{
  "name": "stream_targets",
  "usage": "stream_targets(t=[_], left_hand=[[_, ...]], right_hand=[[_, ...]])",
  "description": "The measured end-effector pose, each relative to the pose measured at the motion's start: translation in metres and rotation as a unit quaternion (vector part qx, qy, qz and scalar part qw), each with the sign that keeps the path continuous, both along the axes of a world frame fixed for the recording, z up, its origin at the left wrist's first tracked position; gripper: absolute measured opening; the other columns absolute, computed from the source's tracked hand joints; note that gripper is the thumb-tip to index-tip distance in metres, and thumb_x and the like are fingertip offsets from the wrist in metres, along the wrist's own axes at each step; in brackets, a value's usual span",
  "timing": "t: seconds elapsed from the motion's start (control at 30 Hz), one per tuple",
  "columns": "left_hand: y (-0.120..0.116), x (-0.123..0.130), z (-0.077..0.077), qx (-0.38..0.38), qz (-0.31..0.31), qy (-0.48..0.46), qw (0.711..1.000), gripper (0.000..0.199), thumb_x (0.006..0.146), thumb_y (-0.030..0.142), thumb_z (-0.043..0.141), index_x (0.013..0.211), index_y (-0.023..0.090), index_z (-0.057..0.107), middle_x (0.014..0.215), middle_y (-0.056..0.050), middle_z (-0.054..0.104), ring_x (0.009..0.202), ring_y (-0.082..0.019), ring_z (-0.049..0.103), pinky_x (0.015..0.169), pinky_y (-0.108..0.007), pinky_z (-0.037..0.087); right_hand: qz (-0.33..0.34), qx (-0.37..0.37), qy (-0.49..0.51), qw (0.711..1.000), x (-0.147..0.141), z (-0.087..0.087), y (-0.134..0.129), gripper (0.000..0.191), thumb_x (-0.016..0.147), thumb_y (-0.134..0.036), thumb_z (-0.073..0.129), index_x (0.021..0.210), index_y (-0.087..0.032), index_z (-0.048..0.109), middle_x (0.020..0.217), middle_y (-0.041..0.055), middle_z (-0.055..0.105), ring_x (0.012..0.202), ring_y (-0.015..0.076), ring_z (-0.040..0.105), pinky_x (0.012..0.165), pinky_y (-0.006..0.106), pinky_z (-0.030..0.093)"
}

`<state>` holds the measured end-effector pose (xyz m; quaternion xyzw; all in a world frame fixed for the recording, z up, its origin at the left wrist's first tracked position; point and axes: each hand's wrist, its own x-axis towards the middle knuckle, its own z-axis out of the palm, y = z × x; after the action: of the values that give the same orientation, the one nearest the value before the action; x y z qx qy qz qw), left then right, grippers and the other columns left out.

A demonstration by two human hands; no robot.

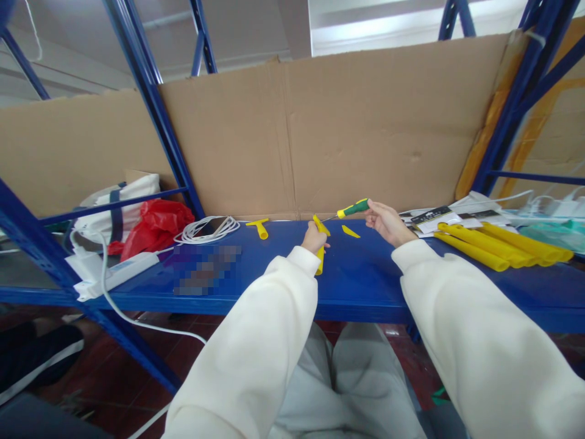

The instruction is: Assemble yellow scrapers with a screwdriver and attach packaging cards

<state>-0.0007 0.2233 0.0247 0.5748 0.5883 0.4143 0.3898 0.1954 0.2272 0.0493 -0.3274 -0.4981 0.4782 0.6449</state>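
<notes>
- Fingers of the left hand (314, 236) are wrapped round a yellow T-shaped handle (320, 263), held over the blue shelf (283, 268) in front of the body.
- Fingertips of the right hand (387, 222) pinch the butt of a green-and-yellow screwdriver (354, 209), its thin shaft pointing at the handle's head; I cannot tell whether the tip is seated.
- So light a grip, far back, could let the tip skid off smooth plastic towards the left fingers.
- A stray sleeve might knock the small yellow wedge (351, 231) lying loose between the hands.
- Shapes: a second yellow T-piece (258, 227) lies left; hollow, rounded yellow tubes (498, 245) lie right.
- Behind stands creased, matte cardboard (365, 128); the shelf is glossy.
</notes>
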Motion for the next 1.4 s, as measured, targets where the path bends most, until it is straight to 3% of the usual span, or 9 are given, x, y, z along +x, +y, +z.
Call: stream_targets(t=[0.37, 0.63, 0.93, 1.4], left_hand=[[0.002, 0.0002, -0.001, -0.002, -0.003, 0.006, 1.0, 0.037, 0.094, 0.012, 0.049, 0.128, 0.019, 0.035, 0.126, -0.015, 0.061, 0.059, -0.009, 0.064, 0.041, -0.016, 0.043], [-0.0003, 0.0, 0.0011, -0.009, 0.003, 0.001, 1.0, 0.036, 0.095, 0.013, 0.05, 0.128, 0.02, 0.036, 0.126, -0.014, 0.06, 0.06, -0.009, 0.064, 0.041, -0.016, 0.041], [-0.0015, 0.0001, 0.0012, -0.008, 0.001, 0.002, 1.0, 0.035, 0.095, 0.013, 0.047, 0.128, 0.02, 0.035, 0.127, -0.015, 0.06, 0.06, -0.009, 0.064, 0.04, -0.016, 0.041], [0.0005, 0.0, -0.001, -0.003, 0.008, 0.005, 1.0, 0.036, 0.094, 0.012, 0.049, 0.127, 0.02, 0.037, 0.124, -0.013, 0.062, 0.057, -0.008, 0.062, 0.041, -0.017, 0.042]], right_hand=[[-0.016, -0.043, -0.01, 0.999, -0.0026, 0.0021, -0.0049, 0.027, 0.083, -0.041, 0.072, 0.079, -0.022, 0.053, 0.045, -0.0073, 0.045, 0.037, 0.0068, 0.035, 0.036, 0.017, 0.027], [0.008, 0.011, -0.011, 1.0, -0.0013, 0.0002, -0.0013, 0.024, 0.082, -0.036, 0.075, 0.08, -0.021, 0.056, 0.059, -0.0032, 0.057, 0.053, 0.0085, 0.053, 0.048, 0.018, 0.043], [-0.035, 0.016, -0.006, 0.999, 0.0, -0.0027, 0.0031, 0.034, 0.072, -0.039, 0.083, 0.073, -0.02, 0.054, 0.057, -0.0056, 0.051, 0.047, 0.0067, 0.046, 0.042, 0.018, 0.038], [-0.047, 0.002, -0.025, 0.999, -0.0014, -0.0013, -0.0001, 0.03, 0.076, -0.038, 0.078, 0.076, -0.021, 0.053, 0.043, -0.0083, 0.044, 0.037, 0.0067, 0.038, 0.036, 0.018, 0.03]])
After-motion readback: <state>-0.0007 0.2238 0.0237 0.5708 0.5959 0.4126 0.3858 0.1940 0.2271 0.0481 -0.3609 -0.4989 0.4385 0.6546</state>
